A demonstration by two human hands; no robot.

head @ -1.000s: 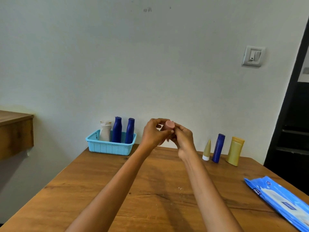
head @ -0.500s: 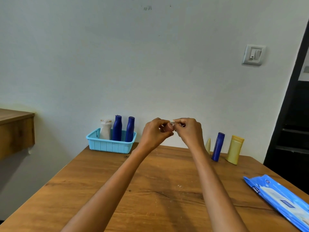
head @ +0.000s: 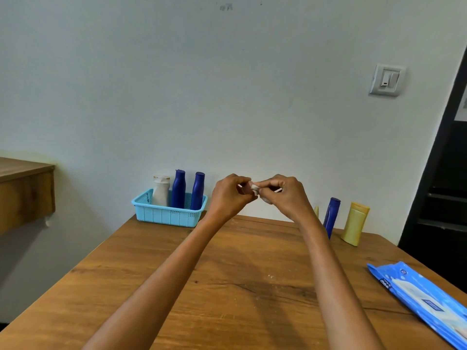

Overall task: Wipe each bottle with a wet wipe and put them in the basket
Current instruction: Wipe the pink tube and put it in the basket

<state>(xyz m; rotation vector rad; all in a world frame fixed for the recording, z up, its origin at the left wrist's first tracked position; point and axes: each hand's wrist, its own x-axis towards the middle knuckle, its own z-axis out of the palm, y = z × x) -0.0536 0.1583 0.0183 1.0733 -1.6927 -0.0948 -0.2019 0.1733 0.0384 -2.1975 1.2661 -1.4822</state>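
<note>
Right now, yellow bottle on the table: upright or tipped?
Upright. The yellow bottle stands cap-up on the table near the wall, beside a blue bottle, outside the basket.

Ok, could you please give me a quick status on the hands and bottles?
Left hand grips small pink bottle. Right hand pinches wipe against it. Three bottles in basket. Nothing blocking.

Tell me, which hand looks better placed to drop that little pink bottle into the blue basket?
Probably the left hand: it grips the pink bottle and is nearer the basket. The right hand holds the wipe.
</note>
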